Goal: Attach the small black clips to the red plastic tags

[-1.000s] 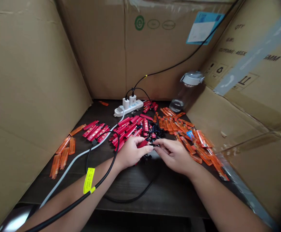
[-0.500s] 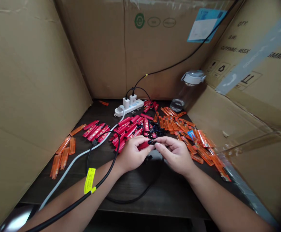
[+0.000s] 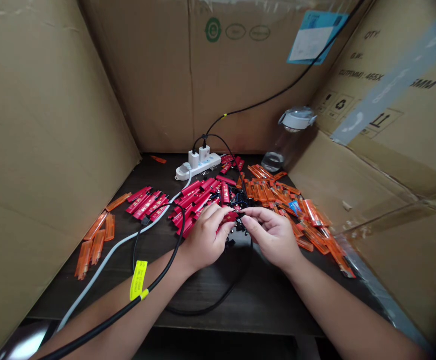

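My left hand [image 3: 207, 236] is closed with thumb and fingers on a red lighter case [image 3: 231, 217], which lies sideways and is partly covered by the fingers. Facing it, my right hand [image 3: 272, 236] pinches a small black piece [image 3: 242, 214] at the case's right end. Whether the two parts are joined, I cannot tell. Just beyond my hands are a heap of red lighter cases [image 3: 195, 201] and a small pile of black parts [image 3: 238, 200]. Orange see-through lighter bodies [image 3: 265, 191] are spread beyond and to the right of my right hand.
A white power strip [image 3: 198, 167] with two plugged-in chargers stands at the back. Black cable [image 3: 161, 280] crosses my left forearm, and a grey cord [image 3: 116, 250] runs along the left. At the back right is a clear bottle [image 3: 276, 157]. Cardboard walls [image 3: 158, 75] enclose the table.
The red lighter case has come into sight between my left fingers, where a dark piece showed before. My left hand has rolled slightly. The whole view has shifted a little.
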The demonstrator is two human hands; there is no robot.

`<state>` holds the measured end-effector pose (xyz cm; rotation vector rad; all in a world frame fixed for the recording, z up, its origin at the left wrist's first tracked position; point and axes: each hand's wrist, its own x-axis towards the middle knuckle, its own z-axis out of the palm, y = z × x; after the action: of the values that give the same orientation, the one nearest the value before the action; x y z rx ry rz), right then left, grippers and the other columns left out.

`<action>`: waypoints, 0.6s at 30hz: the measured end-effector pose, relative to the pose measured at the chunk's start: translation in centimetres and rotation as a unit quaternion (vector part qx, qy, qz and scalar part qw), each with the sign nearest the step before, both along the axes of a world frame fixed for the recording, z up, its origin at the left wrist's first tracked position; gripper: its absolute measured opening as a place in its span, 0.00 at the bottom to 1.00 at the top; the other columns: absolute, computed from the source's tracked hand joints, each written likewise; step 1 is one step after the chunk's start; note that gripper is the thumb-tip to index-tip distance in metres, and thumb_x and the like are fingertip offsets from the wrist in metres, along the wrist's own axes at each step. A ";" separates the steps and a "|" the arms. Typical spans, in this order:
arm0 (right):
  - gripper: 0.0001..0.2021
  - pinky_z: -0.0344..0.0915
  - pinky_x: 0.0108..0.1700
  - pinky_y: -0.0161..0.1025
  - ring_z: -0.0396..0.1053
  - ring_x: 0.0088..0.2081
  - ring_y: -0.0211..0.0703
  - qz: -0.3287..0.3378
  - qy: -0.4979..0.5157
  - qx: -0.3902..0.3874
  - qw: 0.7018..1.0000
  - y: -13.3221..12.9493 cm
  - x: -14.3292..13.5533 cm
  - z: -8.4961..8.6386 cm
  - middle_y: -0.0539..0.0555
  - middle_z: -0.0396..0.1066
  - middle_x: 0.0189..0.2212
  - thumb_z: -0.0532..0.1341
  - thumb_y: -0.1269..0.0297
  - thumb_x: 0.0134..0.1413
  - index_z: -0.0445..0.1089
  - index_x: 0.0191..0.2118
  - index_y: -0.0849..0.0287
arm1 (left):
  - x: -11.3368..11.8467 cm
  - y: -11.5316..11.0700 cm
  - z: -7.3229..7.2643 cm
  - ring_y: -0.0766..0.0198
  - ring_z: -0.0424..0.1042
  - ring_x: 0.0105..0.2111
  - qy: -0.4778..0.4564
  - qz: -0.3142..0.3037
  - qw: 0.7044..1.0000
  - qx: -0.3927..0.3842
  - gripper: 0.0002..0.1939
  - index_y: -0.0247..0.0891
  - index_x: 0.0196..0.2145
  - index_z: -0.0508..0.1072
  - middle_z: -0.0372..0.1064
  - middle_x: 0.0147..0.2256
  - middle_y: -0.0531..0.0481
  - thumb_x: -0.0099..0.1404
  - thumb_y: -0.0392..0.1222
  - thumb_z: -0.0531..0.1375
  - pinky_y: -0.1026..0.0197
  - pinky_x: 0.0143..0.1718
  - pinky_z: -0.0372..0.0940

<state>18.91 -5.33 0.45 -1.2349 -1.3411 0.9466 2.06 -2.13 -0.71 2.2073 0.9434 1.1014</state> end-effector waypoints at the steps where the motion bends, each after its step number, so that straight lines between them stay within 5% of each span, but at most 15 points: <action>1: 0.14 0.56 0.22 0.34 0.57 0.20 0.34 0.000 -0.002 0.001 1.000 0.0 0.0 0.0 0.47 0.63 0.19 0.64 0.54 0.51 0.73 0.37 0.61 | 0.0 0.0 0.0 0.56 0.67 0.44 0.001 -0.001 1.000 0.000 0.10 0.38 0.45 0.70 0.68 0.41 0.43 0.67 0.39 0.53 0.55 0.47 0.62; 12: 0.13 0.62 0.28 0.36 0.63 0.24 0.37 -0.010 -0.056 0.027 0.998 0.1 -0.1 0.1 0.50 0.67 0.22 0.64 0.55 0.50 0.73 0.36 0.61 | 0.0 0.1 -0.3 0.57 0.65 0.42 0.005 -0.025 0.999 0.019 0.12 0.38 0.46 0.70 0.67 0.39 0.43 0.68 0.39 0.52 0.55 0.45 0.61; 18: 0.13 0.58 0.26 0.35 0.59 0.23 0.35 0.002 -0.041 -0.019 0.999 0.2 0.0 0.0 0.49 0.64 0.21 0.66 0.57 0.48 0.74 0.36 0.61 | 0.0 -0.1 -0.3 0.57 0.67 0.42 -0.043 -0.021 0.996 -0.071 0.10 0.38 0.43 0.72 0.69 0.39 0.44 0.66 0.40 0.54 0.56 0.46 0.60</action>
<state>18.89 -5.12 0.45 -1.3121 -1.3951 0.9358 2.07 -2.19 -0.96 2.0396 0.9056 1.0687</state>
